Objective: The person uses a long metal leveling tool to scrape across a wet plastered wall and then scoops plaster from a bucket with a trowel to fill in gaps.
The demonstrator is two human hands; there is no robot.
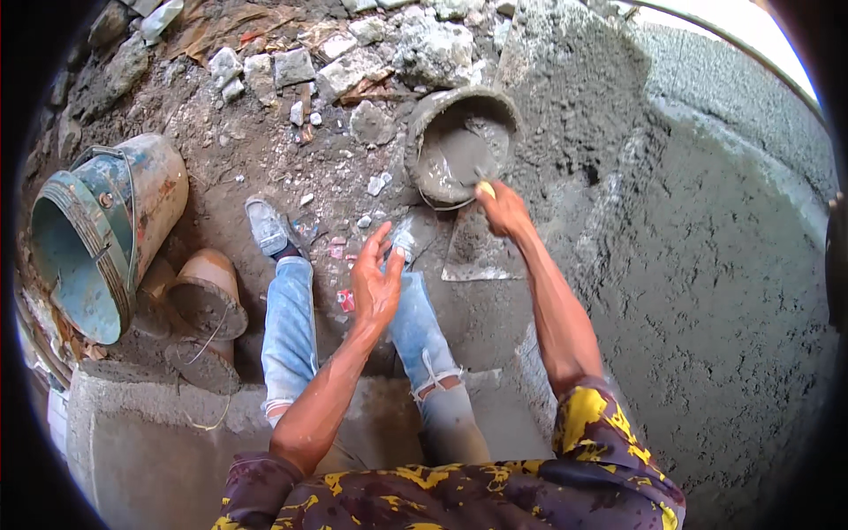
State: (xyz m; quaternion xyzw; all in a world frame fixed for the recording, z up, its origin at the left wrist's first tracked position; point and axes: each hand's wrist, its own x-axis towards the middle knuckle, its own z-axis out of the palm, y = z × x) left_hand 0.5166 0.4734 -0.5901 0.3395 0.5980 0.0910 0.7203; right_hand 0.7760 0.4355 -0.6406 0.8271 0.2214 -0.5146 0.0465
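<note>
My right hand [505, 210] is closed round the yellow handle of a trowel [485, 189] at the near rim of a mortar-caked bucket [415, 146]. The blade reaches into the bucket and is hard to make out against the grey. Wet mortar [464, 152] lies inside the bucket, which is tipped so its mouth faces me. My left hand [377, 281] hangs open in the air above my right shin, fingers apart and holding nothing.
At left a large blue-green bucket [159, 190] lies on its side, beside several smaller mortar-crusted buckets [216, 296]. Broken concrete chunks [433, 51] line the far side. Wet mortar [707, 327] spreads over the right, along a rough wall [733, 88]. A concrete ledge [150, 424] runs nearby.
</note>
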